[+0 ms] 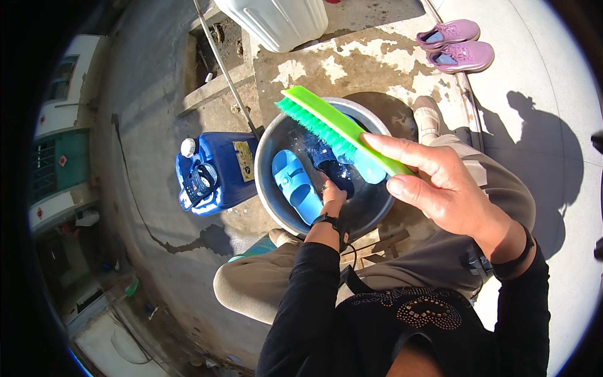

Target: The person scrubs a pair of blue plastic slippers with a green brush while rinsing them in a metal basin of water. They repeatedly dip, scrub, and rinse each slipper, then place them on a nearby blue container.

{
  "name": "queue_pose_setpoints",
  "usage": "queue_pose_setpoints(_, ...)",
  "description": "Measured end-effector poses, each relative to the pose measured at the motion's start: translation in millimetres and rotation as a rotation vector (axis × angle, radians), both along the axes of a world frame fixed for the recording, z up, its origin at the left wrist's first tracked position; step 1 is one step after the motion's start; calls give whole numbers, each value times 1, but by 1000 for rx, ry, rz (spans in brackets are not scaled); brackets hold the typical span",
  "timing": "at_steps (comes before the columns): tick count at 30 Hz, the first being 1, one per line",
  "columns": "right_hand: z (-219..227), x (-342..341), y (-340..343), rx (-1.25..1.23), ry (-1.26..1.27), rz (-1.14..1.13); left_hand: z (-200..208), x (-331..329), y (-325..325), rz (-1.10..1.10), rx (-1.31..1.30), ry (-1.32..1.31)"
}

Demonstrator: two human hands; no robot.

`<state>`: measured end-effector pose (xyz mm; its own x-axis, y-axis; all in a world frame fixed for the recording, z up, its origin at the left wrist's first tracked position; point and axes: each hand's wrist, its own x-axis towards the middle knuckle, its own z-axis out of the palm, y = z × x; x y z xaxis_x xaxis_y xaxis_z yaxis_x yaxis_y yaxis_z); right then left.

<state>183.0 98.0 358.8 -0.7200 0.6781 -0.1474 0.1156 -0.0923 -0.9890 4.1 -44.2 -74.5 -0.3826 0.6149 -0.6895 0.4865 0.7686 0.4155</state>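
A bright green scrubbing brush (333,122) is held by its handle end in my right hand (440,182), bristles facing down over the basin. My left hand (331,193) reaches into the round metal basin (267,200), its fingers closed on a dark blue slipper (339,174) and partly hidden by it. To the left of that hand lies a light blue slipper (296,186) in the basin. Another light blue slipper (370,168) shows partly beneath the brush. Water glistens around the slippers.
A blue jerrycan (229,163) lies left of the basin, with a dark blue openwork slipper (201,183) on it. Behind are a white plastic container (276,22) and a thin pole (223,63). Pink shoes (461,56) stand at the far right.
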Motion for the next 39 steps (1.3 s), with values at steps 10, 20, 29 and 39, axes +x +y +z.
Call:
queue_pose_setpoints(10,-3,-12,-2,-31,-63,35,61,15,2,583,319,-195)
queue_pose_setpoints(20,-23,-35,-8,278,-158,-139,222,-37,8,474,196,-512)
queue_pose_setpoints(29,-58,-49,4,78,-221,-203,334,-95,-10,254,408,-857)
queue_pose_setpoints(39,-44,-63,12,191,-47,-578,332,-87,-12,284,502,-1211)
